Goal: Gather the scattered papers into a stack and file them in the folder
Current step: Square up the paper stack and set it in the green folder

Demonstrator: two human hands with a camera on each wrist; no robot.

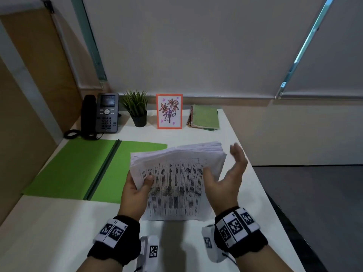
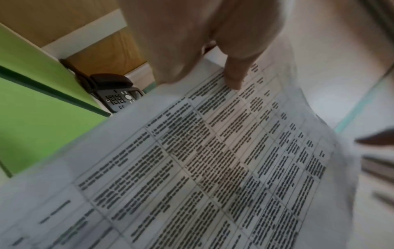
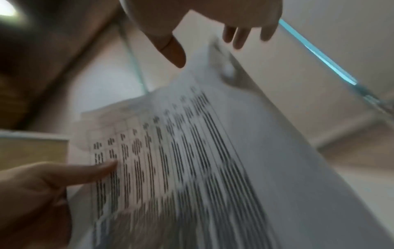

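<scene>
The gathering looked done: the papers (image 1: 176, 179) stood as one stack on their lower edge on the desk (image 1: 59, 232) between the hands, top sheets fanned and not yet squared. Filing remained; the green folder (image 1: 78, 169) lay open just beyond the left hand (image 1: 135, 191), which pinched the stack's near left edge, thumb on the printed face. The right hand (image 1: 229, 173) hung spread beside the stack's right edge, holding nothing. Farther out, against the blinds (image 1: 196, 46), sat a phone (image 1: 106, 112), notebooks (image 1: 205, 117), a framed flower drawing (image 1: 169, 111) and a small plant (image 1: 137, 108).
</scene>
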